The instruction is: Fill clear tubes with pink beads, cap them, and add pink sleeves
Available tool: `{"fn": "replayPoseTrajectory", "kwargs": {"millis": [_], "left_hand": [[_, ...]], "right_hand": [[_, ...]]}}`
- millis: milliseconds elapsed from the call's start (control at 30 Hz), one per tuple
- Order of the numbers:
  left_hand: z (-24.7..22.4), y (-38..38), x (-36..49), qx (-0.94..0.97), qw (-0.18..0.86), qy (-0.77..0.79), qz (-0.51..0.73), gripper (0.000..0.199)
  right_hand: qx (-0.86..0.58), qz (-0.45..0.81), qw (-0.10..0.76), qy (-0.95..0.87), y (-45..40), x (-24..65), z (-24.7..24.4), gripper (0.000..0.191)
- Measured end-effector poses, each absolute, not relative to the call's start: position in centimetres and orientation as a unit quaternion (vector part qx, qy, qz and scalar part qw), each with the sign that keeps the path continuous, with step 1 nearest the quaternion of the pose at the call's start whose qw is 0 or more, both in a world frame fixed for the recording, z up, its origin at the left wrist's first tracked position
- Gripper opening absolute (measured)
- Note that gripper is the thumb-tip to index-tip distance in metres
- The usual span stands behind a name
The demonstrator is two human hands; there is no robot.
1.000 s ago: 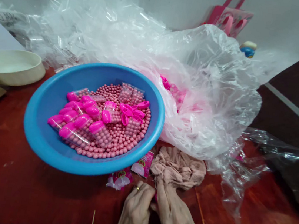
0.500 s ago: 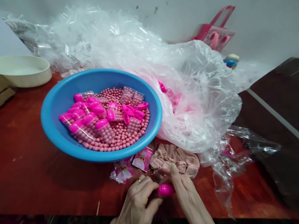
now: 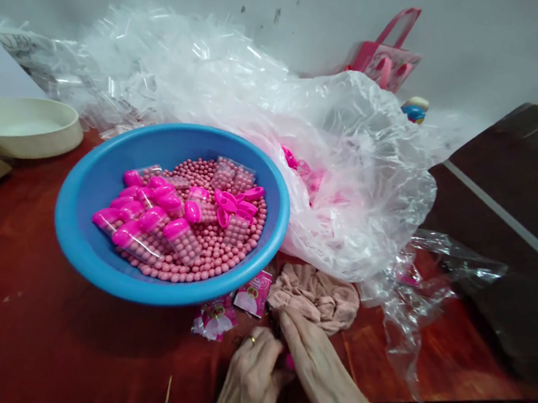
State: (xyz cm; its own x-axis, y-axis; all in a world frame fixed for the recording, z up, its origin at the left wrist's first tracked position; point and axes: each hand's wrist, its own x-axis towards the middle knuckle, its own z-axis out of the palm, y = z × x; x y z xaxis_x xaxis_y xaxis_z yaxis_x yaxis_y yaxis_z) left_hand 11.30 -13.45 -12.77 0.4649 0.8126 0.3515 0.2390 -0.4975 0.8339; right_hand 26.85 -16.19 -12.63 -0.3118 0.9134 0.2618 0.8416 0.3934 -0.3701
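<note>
Close to the table's front edge, my left hand (image 3: 250, 377) is closed round a piece with a bright pink cap (image 3: 289, 361). Most of that piece is hidden between the hands, so its body does not show. My right hand (image 3: 303, 341) lies over the cap with the visible fingers stretched out, palm side towards it. Up and to the left stands a blue basin (image 3: 87, 269) of pink beads (image 3: 210, 257). On the beads lie several clear bead-filled tubes with pink caps (image 3: 182, 242) and several loose pink scoop-like pieces (image 3: 233, 204).
A crumpled beige cloth (image 3: 318, 296) and small pink packets (image 3: 253, 292) lie just beyond my hands. Behind the basin spreads a large clear plastic bag (image 3: 358, 147) beside a heap of clear tubes (image 3: 181, 47). A white bowl (image 3: 56, 136) is at left, a dark box (image 3: 517, 232) at right.
My right hand has moved down and left over the pink cap, which now shows less. My left hand has shifted slightly downward. The view has moved a little.
</note>
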Motion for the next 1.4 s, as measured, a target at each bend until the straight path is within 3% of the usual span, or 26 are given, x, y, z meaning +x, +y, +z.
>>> {"fn": "replayPoseTrajectory", "kwargs": {"millis": [100, 200, 433, 800, 900, 967, 1100, 1267, 1400], "left_hand": [[-13.9, -14.0, 11.4, 0.770, 0.349, 0.308, 0.437, 0.028], [-15.2, -14.6, 11.8, 0.754, 0.298, 0.321, 0.490, 0.033], [-16.0, -14.9, 12.5, 0.752, 0.220, 0.349, 0.513, 0.031], [-14.7, -13.6, 12.1, 0.758, 0.248, 0.339, 0.498, 0.046], [-13.6, -13.4, 11.2, 0.765, 0.282, 0.335, 0.472, 0.042], [-12.4, -13.2, 10.5, 0.761, 0.329, 0.345, 0.439, 0.027], [-9.2, -13.0, 9.7, 0.649, 0.529, 0.420, 0.351, 0.007], [-5.7, -12.6, 9.7, 0.435, 0.714, 0.425, 0.346, 0.011], [-4.7, -12.4, 9.5, 0.377, 0.734, 0.435, 0.362, 0.019]], "right_hand": [[-0.554, 0.019, 0.215, -0.804, -16.4, 25.9, -12.0, 0.043], [-0.587, 0.053, 0.231, -0.774, -15.3, 24.7, -11.0, 0.041], [-0.555, 0.029, 0.331, -0.763, -15.2, 24.0, -12.1, 0.049], [-0.660, 0.283, 0.364, -0.593, -15.3, 22.5, -11.3, 0.038], [-0.672, 0.360, 0.346, -0.546, -14.6, 22.6, -10.3, 0.035], [-0.688, 0.424, 0.354, -0.471, -13.8, 22.5, -9.2, 0.032], [-0.629, 0.597, 0.418, -0.272, -12.8, 22.2, -6.4, 0.038], [-0.525, 0.707, 0.457, -0.124, -12.5, 21.9, -3.3, 0.042], [-0.492, 0.756, 0.420, -0.100, -12.2, 21.7, -2.5, 0.038]]}}
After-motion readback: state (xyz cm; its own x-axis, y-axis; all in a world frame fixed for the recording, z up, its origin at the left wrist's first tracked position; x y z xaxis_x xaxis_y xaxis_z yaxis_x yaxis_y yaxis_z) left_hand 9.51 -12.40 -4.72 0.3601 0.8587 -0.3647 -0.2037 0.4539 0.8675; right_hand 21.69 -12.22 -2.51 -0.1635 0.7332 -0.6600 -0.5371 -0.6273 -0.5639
